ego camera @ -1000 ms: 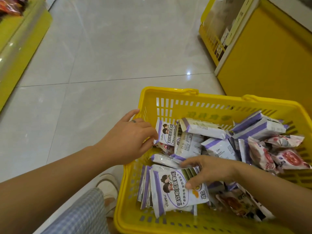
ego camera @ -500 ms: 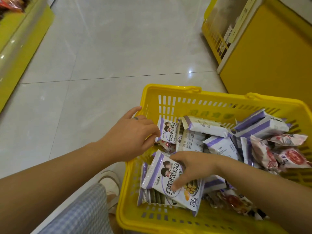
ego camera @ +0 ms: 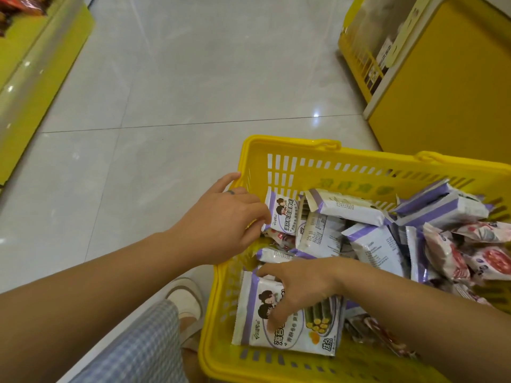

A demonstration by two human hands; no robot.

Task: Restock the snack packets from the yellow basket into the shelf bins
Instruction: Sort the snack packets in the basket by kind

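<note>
The yellow basket [ego camera: 290,143] stands on the floor at lower right, filled with white-and-purple snack packets [ego camera: 370,244] and pink-and-red packets [ego camera: 456,258]. My left hand [ego camera: 221,222] reaches over the basket's left rim, and its fingertips pinch the edge of an upright white-and-purple packet [ego camera: 284,214]. My right hand [ego camera: 298,286] lies over a stack of the same packets [ego camera: 293,335] in the near left corner. Its thumb hooks the stack's top edge and its fingers curl down the printed face.
A yellow shelf unit [ego camera: 442,92] stands right behind the basket. Another yellow shelf [ego camera: 41,64] runs along the left edge. Pale floor tiles [ego camera: 179,92] lie between them. My shoe [ego camera: 185,297] and checked clothing [ego camera: 143,349] are just left of the basket.
My right hand has drawn the stack of packets toward the basket's near left corner and closed further over it. My left hand has stayed at the upright packet.
</note>
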